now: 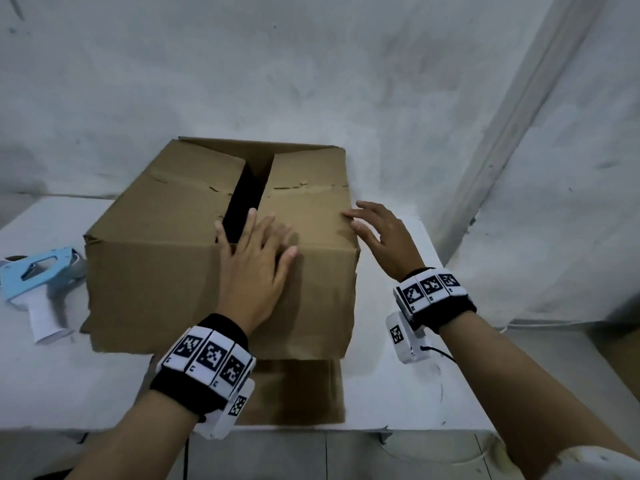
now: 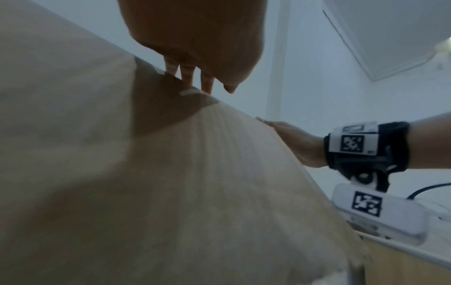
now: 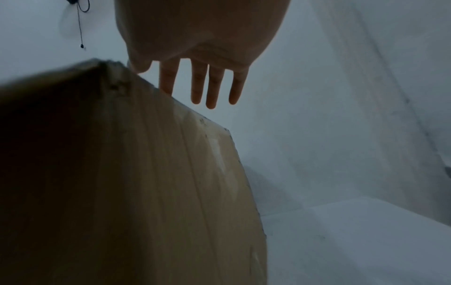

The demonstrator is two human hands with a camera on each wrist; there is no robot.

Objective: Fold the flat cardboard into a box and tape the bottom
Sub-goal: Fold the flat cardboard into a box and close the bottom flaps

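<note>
White-painted walls enclose a white tabletop [image 1: 398, 403] on which a brown corrugated cardboard box [image 1: 156, 271] stands at the centre, folded into shape. Its two upper flaps are folded inward but do not meet; a dark wedge-shaped gap [image 1: 247, 199] runs between them, and the interior seen through it is too dark to show any contents. No tape is visible across the gap. One lower flap [image 1: 294, 389] projects flat on the tabletop from under the box's near side.

Left hand [image 1: 254, 268]: laid flat over the near top edge of the box at the near end of the gap, fingers straight and slightly spread, tips on the flaps either side of the gap. Right hand [image 1: 381, 233]: at the right top edge of the box, fingers straight and spread; in the right wrist view the index finger [image 3: 167, 81] touches the edge while the others extend past it.

Left of the box, touching or just beside its left wall, lies a light-blue and white handheld tape dispenser [image 1: 38, 285].
</note>
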